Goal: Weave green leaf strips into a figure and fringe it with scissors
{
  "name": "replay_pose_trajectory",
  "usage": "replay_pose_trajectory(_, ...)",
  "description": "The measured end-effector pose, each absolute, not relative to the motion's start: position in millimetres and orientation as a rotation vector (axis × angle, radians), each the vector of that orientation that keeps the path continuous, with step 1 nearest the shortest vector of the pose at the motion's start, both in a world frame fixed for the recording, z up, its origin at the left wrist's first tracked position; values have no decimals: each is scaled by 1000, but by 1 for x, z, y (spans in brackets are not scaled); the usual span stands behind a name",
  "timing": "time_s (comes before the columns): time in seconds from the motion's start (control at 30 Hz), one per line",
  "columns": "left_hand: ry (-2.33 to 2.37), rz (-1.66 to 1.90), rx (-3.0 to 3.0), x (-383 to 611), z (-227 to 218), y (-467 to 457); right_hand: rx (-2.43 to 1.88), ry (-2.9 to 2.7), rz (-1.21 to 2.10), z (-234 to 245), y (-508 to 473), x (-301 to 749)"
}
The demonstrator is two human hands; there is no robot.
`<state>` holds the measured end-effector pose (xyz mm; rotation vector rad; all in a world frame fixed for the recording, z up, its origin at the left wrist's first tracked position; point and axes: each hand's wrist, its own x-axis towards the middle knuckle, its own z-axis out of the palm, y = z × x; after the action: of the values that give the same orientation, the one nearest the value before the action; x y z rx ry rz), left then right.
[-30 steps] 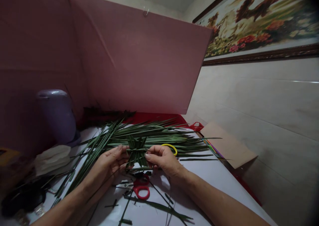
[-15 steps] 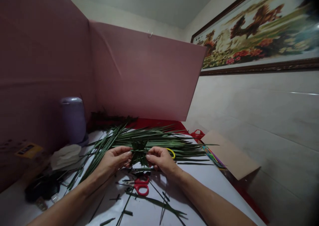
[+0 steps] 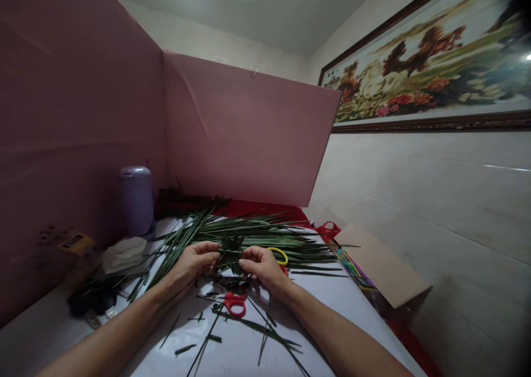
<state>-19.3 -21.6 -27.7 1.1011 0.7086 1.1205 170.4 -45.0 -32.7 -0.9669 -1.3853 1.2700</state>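
Both my hands hold a small woven piece of green leaf strips (image 3: 231, 258) above the white table (image 3: 357, 305). My left hand (image 3: 194, 262) pinches its left side with closed fingers. My right hand (image 3: 257, 266) pinches its right side the same way. Behind the piece lies a pile of long green leaf strips (image 3: 249, 234). Red-handled scissors (image 3: 234, 301) lie on the table just below my hands. A yellow-handled tool (image 3: 280, 253) shows behind my right hand.
A purple canister (image 3: 136, 200) stands at the back left, with crumpled white paper (image 3: 123, 252) and dark items (image 3: 93, 299) beside it. A pink board (image 3: 244, 128) walls the back. A cardboard box (image 3: 381, 263) sits right. Cut leaf scraps (image 3: 249, 332) litter the table.
The view has tilted up and shifted, so the canister and board appear further right. My hands keep holding the woven piece and have drawn slightly closer together.
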Motion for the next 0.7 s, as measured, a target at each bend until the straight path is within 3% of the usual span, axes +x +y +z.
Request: replay_pose_trajectory(0.7,564,1048,1050,-29,-25,-18,-1023,-1436,1203,-37,-45,172)
